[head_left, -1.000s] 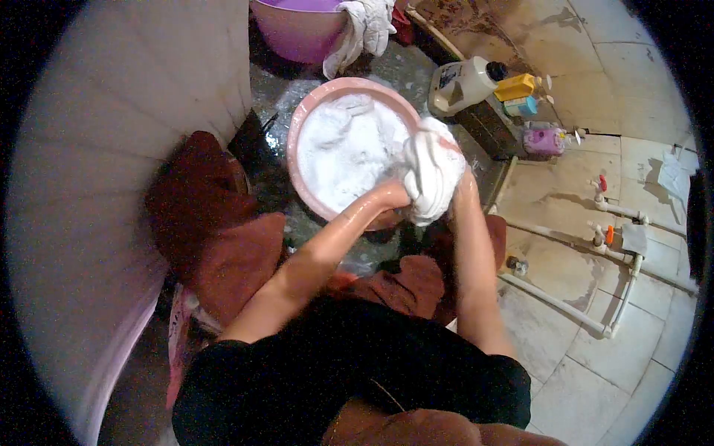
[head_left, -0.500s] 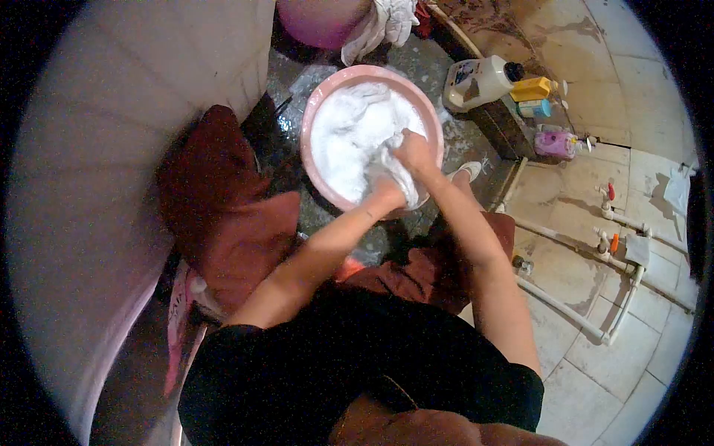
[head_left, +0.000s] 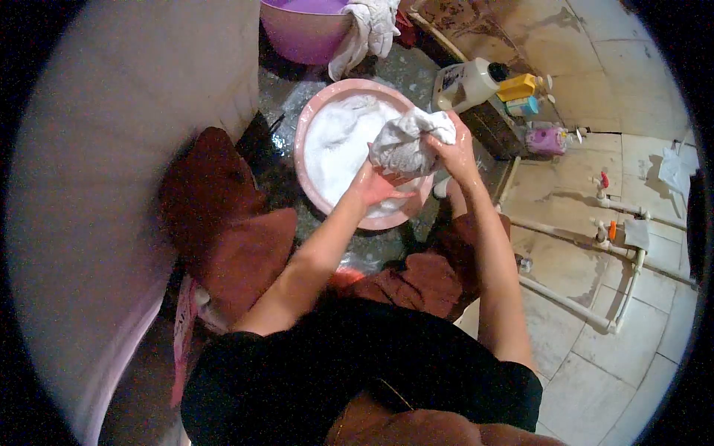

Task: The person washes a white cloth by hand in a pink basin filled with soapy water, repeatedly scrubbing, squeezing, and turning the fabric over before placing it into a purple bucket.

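A bunched wet cloth [head_left: 407, 143], white with greyish parts, is lifted over the right side of a pink basin [head_left: 303, 165]. My right hand [head_left: 455, 152] grips its right end, fingers closed round the fabric. Just below and left of the cloth, my left hand [head_left: 378, 186] is open with its fingers apart and palm up; whether it touches the cloth is hard to tell. White suds [head_left: 335, 149] fill the basin, and whatever lies under them is hidden.
A purple tub [head_left: 305, 30] with a white cloth [head_left: 370, 33] over its rim stands behind the basin. On a ledge at right are a large white bottle [head_left: 465, 85], a yellow bottle [head_left: 517, 88] and a pink-purple bottle [head_left: 547, 140]. Pipes [head_left: 565, 301] with taps run along the tiled wall.
The cloth has come up out of the suds, held in my right hand. My left hand has let go and spread its fingers. The view has shifted slightly.
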`<state>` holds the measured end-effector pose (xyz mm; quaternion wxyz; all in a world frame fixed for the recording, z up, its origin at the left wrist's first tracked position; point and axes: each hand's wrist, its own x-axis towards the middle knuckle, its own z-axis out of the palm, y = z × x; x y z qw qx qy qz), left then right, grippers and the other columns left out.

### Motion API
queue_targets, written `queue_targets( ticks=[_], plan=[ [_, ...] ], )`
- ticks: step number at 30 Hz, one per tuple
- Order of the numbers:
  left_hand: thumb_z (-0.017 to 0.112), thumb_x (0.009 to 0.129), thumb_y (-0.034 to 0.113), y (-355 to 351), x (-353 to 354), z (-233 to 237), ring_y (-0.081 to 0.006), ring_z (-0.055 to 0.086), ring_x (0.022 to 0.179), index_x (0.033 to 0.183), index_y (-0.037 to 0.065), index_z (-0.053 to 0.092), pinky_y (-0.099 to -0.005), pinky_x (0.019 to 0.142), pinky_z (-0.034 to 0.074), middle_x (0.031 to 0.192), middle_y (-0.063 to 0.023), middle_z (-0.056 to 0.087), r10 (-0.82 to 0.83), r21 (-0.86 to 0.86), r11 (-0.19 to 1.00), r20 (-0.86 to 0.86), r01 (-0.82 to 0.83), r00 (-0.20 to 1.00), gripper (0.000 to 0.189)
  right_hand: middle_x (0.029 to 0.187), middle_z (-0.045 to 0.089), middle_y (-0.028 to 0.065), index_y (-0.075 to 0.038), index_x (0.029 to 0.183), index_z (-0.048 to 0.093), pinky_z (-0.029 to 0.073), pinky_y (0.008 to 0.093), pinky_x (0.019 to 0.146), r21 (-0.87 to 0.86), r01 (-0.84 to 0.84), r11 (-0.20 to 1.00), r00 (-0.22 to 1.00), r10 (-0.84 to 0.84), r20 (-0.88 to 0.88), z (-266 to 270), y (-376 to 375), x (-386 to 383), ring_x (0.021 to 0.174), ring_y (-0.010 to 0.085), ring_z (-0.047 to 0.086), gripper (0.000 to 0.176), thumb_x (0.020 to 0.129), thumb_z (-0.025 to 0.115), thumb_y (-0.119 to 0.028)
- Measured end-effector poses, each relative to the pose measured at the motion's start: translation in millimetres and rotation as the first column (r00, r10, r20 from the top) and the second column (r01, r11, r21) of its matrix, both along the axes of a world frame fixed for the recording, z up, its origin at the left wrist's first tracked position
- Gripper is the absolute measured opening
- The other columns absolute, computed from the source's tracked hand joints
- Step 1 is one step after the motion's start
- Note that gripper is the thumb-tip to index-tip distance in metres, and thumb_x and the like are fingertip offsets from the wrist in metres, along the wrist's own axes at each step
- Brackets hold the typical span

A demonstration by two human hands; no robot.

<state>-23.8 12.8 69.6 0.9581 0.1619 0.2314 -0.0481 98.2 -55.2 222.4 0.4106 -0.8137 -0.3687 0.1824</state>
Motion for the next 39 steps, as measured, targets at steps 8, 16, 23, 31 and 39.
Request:
queue_targets(
  ticks=[8,16,23,31,39],
  plan=[
    [0.053,0.082,0.042,4,-30,20,-0.0285,0.054,0.097,0.113,0.010,0.053,-0.0485,0.086,0.041,0.110,-0.0116,0.055,0.084,-0.402,0.910,0.423,0.103,0.902,0.044,0.085,0.056,0.0097,-0.002,0.089,0.053,0.044,0.0313,0.072,-0.006,-0.492,0.871,0.854,0.483,0.194,9,-16,-69,0.078,0.0241,0.056,0.041,0.058,0.073,-0.020],
    [0.057,0.083,0.025,-2,-10,15,-0.0200,0.060,0.085,0.106,0.006,0.056,-0.0341,0.076,0.049,0.094,-0.0076,0.061,0.204,-0.346,0.932,0.267,-0.104,0.942,0.030,0.080,0.057,0.0089,-0.003,0.086,0.053,0.045,0.0301,0.070,0.224,-0.065,0.972,0.982,0.022,0.189,11,-50,-85,0.075,0.0198,0.057,0.032,0.063,0.072,-0.016],
    [0.062,0.071,0.003,9,5,69,-0.0210,0.057,0.088,0.102,-0.001,0.055,-0.0304,0.075,0.046,0.090,-0.0113,0.060,0.352,0.627,0.646,0.261,-0.435,0.899,0.032,0.105,0.058,0.0095,0.001,0.116,0.050,0.046,0.0334,0.082,0.319,0.751,0.578,0.539,-0.258,-0.802,-75,-51,-45,0.092,0.0202,0.058,0.035,0.090,0.049,-0.023],
    [0.063,0.059,0.006,-11,3,111,-0.0343,0.053,0.082,0.084,0.004,0.056,-0.0374,0.073,0.044,0.085,-0.0139,0.055,-0.073,0.875,0.084,0.482,-0.476,0.873,0.026,0.104,0.060,0.0089,-0.001,0.114,0.051,0.048,0.0309,0.084,0.182,0.371,0.911,0.239,0.096,-0.966,-111,-76,1,0.092,0.0192,0.059,0.030,0.090,0.047,-0.018],
    [0.062,0.063,0.004,-36,-8,120,-0.0297,0.055,0.083,0.090,0.003,0.056,-0.0329,0.075,0.045,0.088,-0.0135,0.056,-0.195,0.911,-0.079,0.385,-0.406,0.902,0.027,0.102,0.059,0.0128,0.003,0.112,0.052,0.049,0.0295,0.080,-0.133,0.347,0.928,0.411,-0.278,-0.868,-106,-74,-1,0.091,0.0201,0.059,0.033,0.084,0.053,-0.016]
  ],
)
